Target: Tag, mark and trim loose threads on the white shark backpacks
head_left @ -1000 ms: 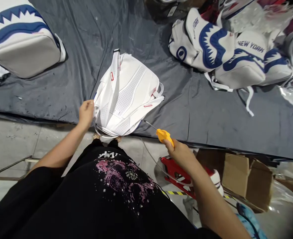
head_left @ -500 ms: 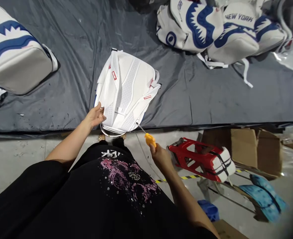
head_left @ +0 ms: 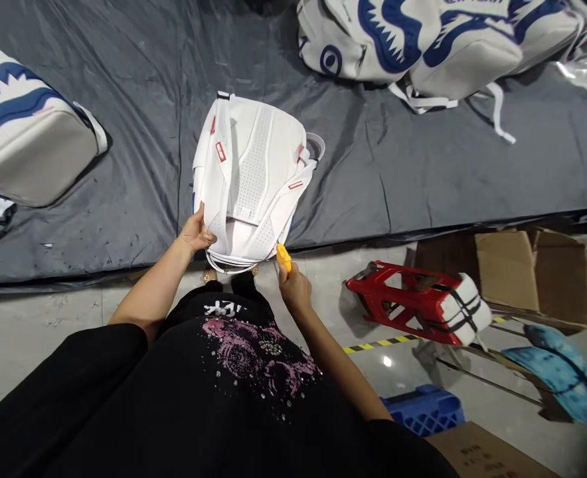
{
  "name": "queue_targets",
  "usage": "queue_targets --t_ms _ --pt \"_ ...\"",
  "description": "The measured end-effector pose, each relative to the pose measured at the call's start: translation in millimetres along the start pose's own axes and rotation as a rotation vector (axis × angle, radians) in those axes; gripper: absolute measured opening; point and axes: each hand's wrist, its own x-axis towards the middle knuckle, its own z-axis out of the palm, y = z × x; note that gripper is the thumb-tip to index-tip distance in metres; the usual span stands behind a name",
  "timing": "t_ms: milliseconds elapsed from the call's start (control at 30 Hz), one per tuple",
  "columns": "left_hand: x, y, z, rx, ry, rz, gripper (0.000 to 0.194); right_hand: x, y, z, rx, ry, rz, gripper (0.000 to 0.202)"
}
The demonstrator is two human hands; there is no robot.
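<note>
A white backpack (head_left: 253,153) lies on the grey-covered table with its straps and padded back facing up, its top handle end over the table's front edge. My left hand (head_left: 196,232) is closed on the left side of the backpack, near the lower part of the strap. In my right hand (head_left: 294,287) is a yellow-handled tool (head_left: 283,257), held against the backpack's lower right corner. The tool's metal shaft is hidden from view.
A white and blue backpack (head_left: 34,146) lies at the left, and several similar ones (head_left: 398,40) at the upper right. Below the table's edge (head_left: 333,245) stand a red stool (head_left: 403,299), cardboard boxes (head_left: 507,265) and a blue crate (head_left: 425,408).
My right hand has moved left and slightly up, bringing the yellow handle right to the backpack; the shaft no longer shows. The view has shifted a little.
</note>
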Motion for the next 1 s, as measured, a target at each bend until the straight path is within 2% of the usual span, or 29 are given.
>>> queue_targets --t_ms 200,367,533,700,767,900,1000 --pt "8.7 -1.6 -6.9 0.045 -0.110 -0.020 0.067 27.7 -5.7 15.6 0.027 0.061 0.029 0.039" --pt "6.8 -4.4 -6.7 0.045 -0.165 -0.010 0.074 39.8 -3.9 15.3 0.080 0.086 0.028 0.036" --pt "-5.7 -3.1 -4.4 0.031 -0.104 -0.023 0.071 39.8 1.1 16.1 0.215 0.100 0.067 0.029" --pt "-11.4 -5.5 -2.9 0.084 -0.098 -0.035 0.066 42.5 3.9 18.8 0.513 0.102 0.119 0.026" --pt "-11.5 -8.7 -2.3 0.082 -0.125 -0.015 0.070 42.2 6.4 16.2 0.693 0.050 0.112 0.034" --pt "-10.8 -12.6 -1.2 0.068 -0.178 -0.023 0.085 37.2 14.6 9.6 1.066 -0.178 0.065 0.060" --pt "-10.5 -12.4 -0.7 0.085 -0.146 -0.044 0.087 32.6 19.0 9.0 1.261 -0.251 0.079 0.062"
